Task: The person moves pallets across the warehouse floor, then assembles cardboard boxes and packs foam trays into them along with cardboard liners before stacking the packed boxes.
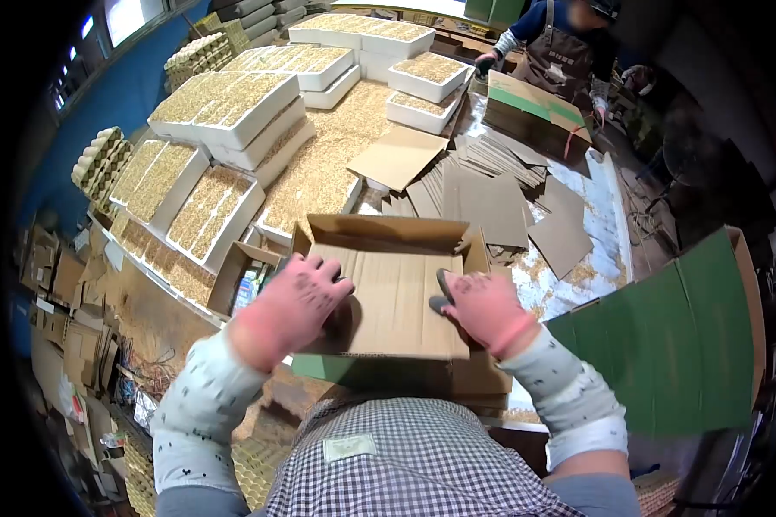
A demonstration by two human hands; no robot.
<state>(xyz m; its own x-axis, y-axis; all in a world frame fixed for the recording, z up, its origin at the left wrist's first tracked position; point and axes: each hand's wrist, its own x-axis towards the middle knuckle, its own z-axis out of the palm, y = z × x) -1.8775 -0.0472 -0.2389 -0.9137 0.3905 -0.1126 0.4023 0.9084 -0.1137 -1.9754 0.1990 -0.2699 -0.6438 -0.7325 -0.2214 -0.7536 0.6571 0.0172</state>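
In front of my body stands an open cardboard box (388,226), green on its near outer side. A plain brown cardboard sheet (397,302) lies across its opening, covering whatever is underneath. My left hand (300,303), in a pink glove with dark fingertips, grips the sheet's left side with bent fingers; part of the fingers is hidden behind the hand. At the opposite side, my right hand (485,308), gloved the same way, holds the sheet's right edge, thumb and fingertips against it. A small carton (248,284) with coloured packets inside sits left of the box.
White foam trays (246,121) filled with grainy husk are stacked beyond. Loose cardboard sheets (483,202) lie ahead to the right. A green carton (672,345) stands at my right. Across the table, a person in an apron (560,60) stands behind another green box (535,112).
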